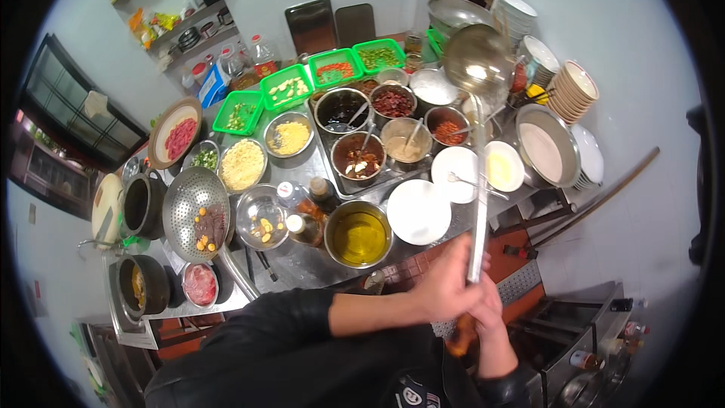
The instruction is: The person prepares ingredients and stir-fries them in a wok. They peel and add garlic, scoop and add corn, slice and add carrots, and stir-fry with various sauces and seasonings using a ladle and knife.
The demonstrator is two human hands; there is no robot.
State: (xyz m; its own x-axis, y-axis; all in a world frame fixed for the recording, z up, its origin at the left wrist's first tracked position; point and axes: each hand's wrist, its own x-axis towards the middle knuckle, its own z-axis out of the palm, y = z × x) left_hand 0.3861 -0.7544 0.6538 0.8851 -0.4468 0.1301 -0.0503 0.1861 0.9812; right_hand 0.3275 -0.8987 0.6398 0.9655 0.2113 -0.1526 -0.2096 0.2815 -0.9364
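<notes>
A long-handled metal ladle [477, 68] with a wide round head rises over the right part of the counter. Its straight silver handle runs down to a brown grip near my body. My left hand [445, 287] is closed on the handle, its arm reaching across from the left. Close beside it, my right hand [489, 313] is closed around the lower handle; some of its fingers are hidden. Past the handle on the left lies a white plate [419, 211], and on its right a bowl of pale yellow contents [504, 166].
A metal counter [302, 276] carries a perforated strainer [198, 211], a pot of yellow oil [359, 236], bottles [304, 228] and several sauce pots [359, 157]. Green trays [287, 86] line the back. Stacked bowls [575, 91] stand right, near a leaning pole [604, 193].
</notes>
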